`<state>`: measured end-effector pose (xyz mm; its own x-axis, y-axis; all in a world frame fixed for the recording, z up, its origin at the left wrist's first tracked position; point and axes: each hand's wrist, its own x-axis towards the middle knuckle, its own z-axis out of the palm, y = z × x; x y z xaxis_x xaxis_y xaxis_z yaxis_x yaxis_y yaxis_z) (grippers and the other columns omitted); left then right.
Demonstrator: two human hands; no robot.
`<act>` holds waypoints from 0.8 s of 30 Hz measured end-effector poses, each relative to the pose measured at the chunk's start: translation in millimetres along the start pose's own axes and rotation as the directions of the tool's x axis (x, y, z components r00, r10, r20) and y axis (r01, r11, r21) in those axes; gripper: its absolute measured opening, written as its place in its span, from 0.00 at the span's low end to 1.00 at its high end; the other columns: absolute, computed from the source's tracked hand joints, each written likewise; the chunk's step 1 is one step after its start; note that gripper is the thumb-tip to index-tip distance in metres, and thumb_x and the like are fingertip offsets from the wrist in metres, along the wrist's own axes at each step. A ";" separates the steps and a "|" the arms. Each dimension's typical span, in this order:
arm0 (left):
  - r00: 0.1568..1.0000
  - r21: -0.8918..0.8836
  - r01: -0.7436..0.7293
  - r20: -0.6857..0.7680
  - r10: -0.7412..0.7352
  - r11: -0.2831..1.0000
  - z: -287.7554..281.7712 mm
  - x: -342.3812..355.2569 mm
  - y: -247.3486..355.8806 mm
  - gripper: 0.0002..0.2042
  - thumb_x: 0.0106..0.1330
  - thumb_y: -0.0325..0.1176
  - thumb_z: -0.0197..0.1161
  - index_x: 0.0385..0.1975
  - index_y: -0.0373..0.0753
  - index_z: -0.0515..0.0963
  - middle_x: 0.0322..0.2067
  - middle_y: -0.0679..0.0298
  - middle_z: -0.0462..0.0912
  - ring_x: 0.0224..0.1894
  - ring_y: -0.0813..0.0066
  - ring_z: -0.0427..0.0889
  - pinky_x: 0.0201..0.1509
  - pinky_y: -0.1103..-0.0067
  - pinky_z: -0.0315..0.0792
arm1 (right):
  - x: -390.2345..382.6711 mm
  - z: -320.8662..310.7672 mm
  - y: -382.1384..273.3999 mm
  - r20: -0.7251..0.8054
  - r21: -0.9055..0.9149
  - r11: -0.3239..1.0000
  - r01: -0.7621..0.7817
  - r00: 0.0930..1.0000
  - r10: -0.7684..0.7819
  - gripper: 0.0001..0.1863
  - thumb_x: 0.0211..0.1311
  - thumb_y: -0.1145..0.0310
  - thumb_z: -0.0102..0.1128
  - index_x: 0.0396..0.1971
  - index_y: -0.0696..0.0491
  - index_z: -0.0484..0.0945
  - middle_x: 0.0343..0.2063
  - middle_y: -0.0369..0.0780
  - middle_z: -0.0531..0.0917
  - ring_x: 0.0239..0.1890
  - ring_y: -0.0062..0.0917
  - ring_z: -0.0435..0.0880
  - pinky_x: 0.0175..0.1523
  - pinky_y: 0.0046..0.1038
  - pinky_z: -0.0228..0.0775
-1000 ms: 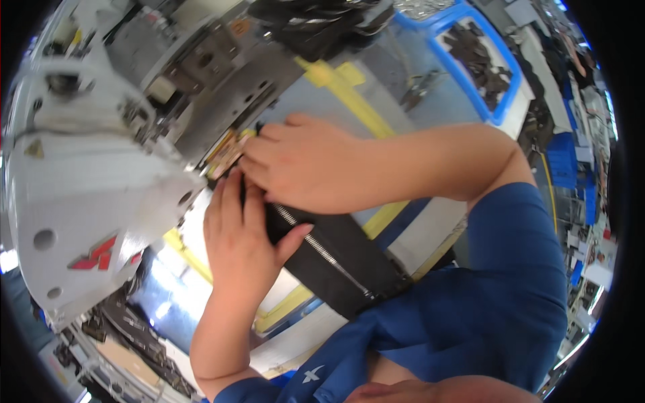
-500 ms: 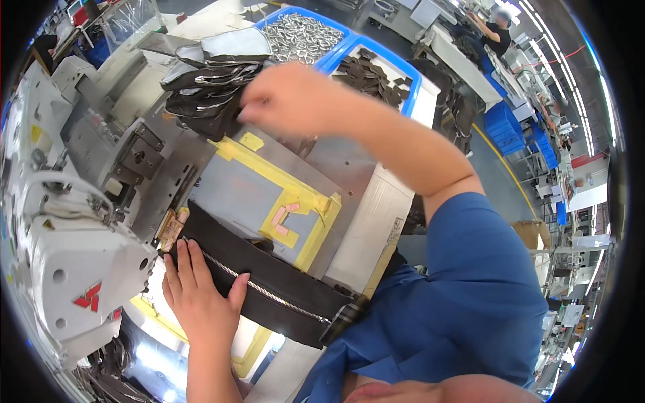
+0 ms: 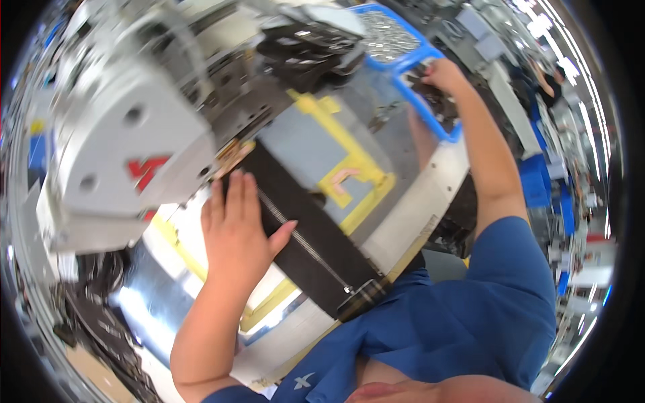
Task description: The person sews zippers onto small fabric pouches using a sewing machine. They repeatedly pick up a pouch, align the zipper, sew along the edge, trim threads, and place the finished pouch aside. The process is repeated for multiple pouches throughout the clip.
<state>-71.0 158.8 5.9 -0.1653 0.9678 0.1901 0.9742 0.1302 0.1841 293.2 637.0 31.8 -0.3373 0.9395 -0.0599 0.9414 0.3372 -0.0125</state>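
Observation:
My left hand (image 3: 233, 232) lies with fingers stretched on a dark fabric strip (image 3: 322, 235) with a silver zipper (image 3: 306, 245), just beside the white sewing machine (image 3: 121, 161). The strip runs diagonally from the machine's needle area toward my body. My right hand (image 3: 440, 77) is at the blue-rimmed tray (image 3: 426, 109) of small dark pieces, fingers curled down into it; what they hold, if anything, is hidden. Between my hands lies a grey plate (image 3: 295, 144) with yellow tape (image 3: 329, 127) around it.
A pile of dark pieces (image 3: 302, 50) lies at the back beside a second blue-rimmed tray (image 3: 379, 65) of small metal parts. Blue bins (image 3: 535, 181) stand off to the right, and another person (image 3: 549, 91) works at a farther bench. Dark material (image 3: 101, 275) lies below the machine at left.
My right hand has moved from the strip beside my left hand, up past the dark pile, to the tray at right. My left hand remains on the strip. The view has shifted.

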 end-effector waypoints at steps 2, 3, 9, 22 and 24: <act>0.999 -0.032 -0.035 -0.021 0.034 0.999 2.3 -1.2 -2.2 0.47 0.61 0.59 0.75 0.74 0.30 0.69 0.73 0.46 0.73 0.75 0.43 0.71 0.76 0.53 0.63 | 7.1 1.1 5.8 0.041 -0.050 0.999 -0.016 0.999 0.018 0.14 0.52 0.64 0.82 0.31 0.55 0.86 0.32 0.47 0.89 0.38 0.38 0.89 0.45 0.42 0.77; 0.998 -0.035 -0.057 -0.042 0.056 0.998 0.6 -1.9 -1.1 0.46 0.61 0.58 0.74 0.72 0.30 0.72 0.72 0.46 0.74 0.74 0.46 0.73 0.76 0.54 0.64 | 12.1 2.6 10.5 0.016 -0.020 0.999 -0.036 0.999 0.037 0.13 0.51 0.68 0.80 0.25 0.54 0.81 0.25 0.41 0.87 0.31 0.32 0.86 0.38 0.41 0.74; 0.991 -0.042 -0.118 -0.066 0.115 0.992 2.8 -5.2 0.7 0.42 0.63 0.58 0.73 0.68 0.30 0.76 0.69 0.47 0.78 0.72 0.50 0.76 0.76 0.56 0.67 | 15.7 -0.5 -13.6 -0.023 0.168 0.981 -0.095 0.995 0.100 0.09 0.59 0.71 0.72 0.34 0.60 0.82 0.36 0.52 0.90 0.41 0.46 0.91 0.47 0.44 0.80; 0.979 -0.017 -0.202 -0.013 0.202 0.979 1.3 -5.8 5.4 0.40 0.65 0.56 0.71 0.65 0.25 0.77 0.66 0.43 0.79 0.68 0.49 0.78 0.75 0.59 0.69 | -137.7 -36.4 -288.0 0.180 0.762 0.564 0.318 0.733 -0.656 0.13 0.71 0.65 0.69 0.46 0.61 0.88 0.31 0.38 0.89 0.29 0.18 0.87 0.33 0.23 0.80; 0.973 -0.026 -0.229 0.008 0.229 0.973 -1.0 -6.8 7.3 0.40 0.64 0.56 0.72 0.64 0.24 0.77 0.65 0.42 0.79 0.68 0.49 0.79 0.75 0.59 0.70 | -147.0 -23.3 -330.4 0.290 0.783 0.565 0.261 0.650 -0.703 0.13 0.70 0.65 0.70 0.41 0.61 0.87 0.28 0.38 0.88 0.26 0.19 0.86 0.31 0.24 0.79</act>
<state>-63.0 152.9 6.9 0.0636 0.9735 0.2198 0.9819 -0.1004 0.1608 31.6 389.0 68.0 -0.8781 0.3561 -0.3195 0.4501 0.3883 -0.8041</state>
